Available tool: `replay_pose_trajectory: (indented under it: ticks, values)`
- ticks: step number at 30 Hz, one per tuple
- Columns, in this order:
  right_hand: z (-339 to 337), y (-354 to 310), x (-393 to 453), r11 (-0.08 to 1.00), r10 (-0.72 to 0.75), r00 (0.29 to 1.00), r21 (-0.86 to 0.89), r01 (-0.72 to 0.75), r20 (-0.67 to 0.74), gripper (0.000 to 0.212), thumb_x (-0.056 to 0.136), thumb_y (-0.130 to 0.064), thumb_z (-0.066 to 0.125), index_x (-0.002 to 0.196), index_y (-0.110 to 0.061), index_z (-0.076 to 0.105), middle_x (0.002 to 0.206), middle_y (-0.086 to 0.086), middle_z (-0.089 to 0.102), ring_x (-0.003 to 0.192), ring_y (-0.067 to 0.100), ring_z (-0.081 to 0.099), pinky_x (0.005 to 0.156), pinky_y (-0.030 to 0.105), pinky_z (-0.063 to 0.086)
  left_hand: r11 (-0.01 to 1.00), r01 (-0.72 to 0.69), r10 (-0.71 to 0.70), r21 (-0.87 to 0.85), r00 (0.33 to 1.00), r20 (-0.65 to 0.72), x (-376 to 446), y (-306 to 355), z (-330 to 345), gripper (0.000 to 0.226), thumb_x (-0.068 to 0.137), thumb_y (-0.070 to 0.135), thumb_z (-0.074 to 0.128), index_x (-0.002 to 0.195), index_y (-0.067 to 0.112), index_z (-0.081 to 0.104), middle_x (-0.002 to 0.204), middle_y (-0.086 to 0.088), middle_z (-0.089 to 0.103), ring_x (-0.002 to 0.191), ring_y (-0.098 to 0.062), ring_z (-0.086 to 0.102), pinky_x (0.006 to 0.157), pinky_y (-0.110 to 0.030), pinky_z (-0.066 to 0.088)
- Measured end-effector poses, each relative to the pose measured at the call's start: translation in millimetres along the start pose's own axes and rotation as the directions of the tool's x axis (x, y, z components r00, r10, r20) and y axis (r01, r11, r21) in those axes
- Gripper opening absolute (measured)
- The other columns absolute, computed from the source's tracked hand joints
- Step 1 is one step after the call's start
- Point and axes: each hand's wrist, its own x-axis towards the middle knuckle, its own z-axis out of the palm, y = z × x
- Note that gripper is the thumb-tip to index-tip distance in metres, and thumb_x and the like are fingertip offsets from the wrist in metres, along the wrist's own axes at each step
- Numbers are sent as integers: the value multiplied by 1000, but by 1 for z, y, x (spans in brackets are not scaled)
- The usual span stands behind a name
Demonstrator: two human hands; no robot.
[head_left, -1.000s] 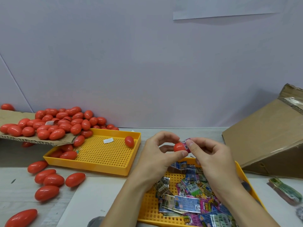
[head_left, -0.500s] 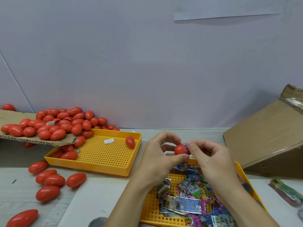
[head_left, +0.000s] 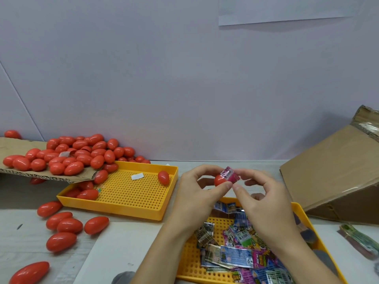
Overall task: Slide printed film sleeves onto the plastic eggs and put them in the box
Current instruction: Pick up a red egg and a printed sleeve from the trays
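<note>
Your left hand (head_left: 200,193) pinches a small red plastic egg (head_left: 219,179) between thumb and forefinger, held up above the near tray. Your right hand (head_left: 264,203) has its thumb and forefinger closed on a pink printed film sleeve (head_left: 229,174) w/ a barcode, which sits over the egg's right end; the egg's left part is bare. Other right fingers curl loosely behind.

Below both hands: a yellow perforated plastic tray (head_left: 207,265) holding a loose heap of flat printed sleeves (head_left: 238,247), mixed colours, barcodes showing. It rests partly on a white sheet (head_left: 114,249) laid over the pale grey wood-grain tabletop (head_left: 18,242).

Left of centre, a second yellow perforated tray (head_left: 131,193) holds a few red eggs, one lone egg (head_left: 163,177) near its far right corner, and a small white slip (head_left: 137,176). A torn corrugated cardboard flap (head_left: 12,146) overhangs that tray's left end, piled w/ a big heap of red eggs (head_left: 78,154). More eggs lie scattered on the table at near left (head_left: 61,241).

At right, a brown cardboard box (head_left: 332,177) sits tilted, its opening not visible from here. Near the right edge a green-and-pink bundle (head_left: 361,240) lies on the table; can't tell what it is. Behind everything, a plain pale lilac wall (head_left: 184,78) w/ a white sheet (head_left: 287,9) fixed at top.
</note>
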Motion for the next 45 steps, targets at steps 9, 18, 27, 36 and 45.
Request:
replay_pose_trajectory:
  ticks: [9,18,27,36,45]
  values:
    - [7,0,-4,905,-164,986,-398,152,4,37,71,-49,68,103,-37,54,100,-20,48,95,1,47,69,14,38,998,31,-30,-49,999,18,-1,0,5,19,84,14,78,100,21,72,98,5,72,92,-11,70,67,-35,62]
    - [5,-1,-6,856,-260,965,-473,210,-41,43,70,-48,68,105,-23,63,97,-11,49,93,11,50,66,11,35,996,57,-55,-66,998,35,2,-3,11,21,86,11,75,106,16,69,99,0,73,93,-23,71,74,-32,61]
    - [7,-1,-6,886,-255,966,-391,250,39,33,76,-39,71,106,-28,64,99,-15,51,95,6,52,71,19,47,983,134,-117,-125,984,133,1,-2,13,16,96,28,64,103,14,68,86,-6,71,70,-15,71,56,-21,51]
    - [6,-2,-6,891,-265,958,-353,286,107,29,80,-30,74,108,-29,65,99,-21,60,98,5,56,76,27,52,994,111,-114,22,977,179,3,-5,8,23,99,30,60,83,15,69,70,1,67,66,-11,64,58,-22,49]
    - [7,-5,-5,900,-326,938,-264,345,117,23,82,-31,68,104,-37,64,97,-25,61,99,4,58,76,13,45,986,141,-122,-86,973,194,1,-5,8,35,101,40,51,96,10,68,76,-6,71,75,-18,68,70,-32,55]
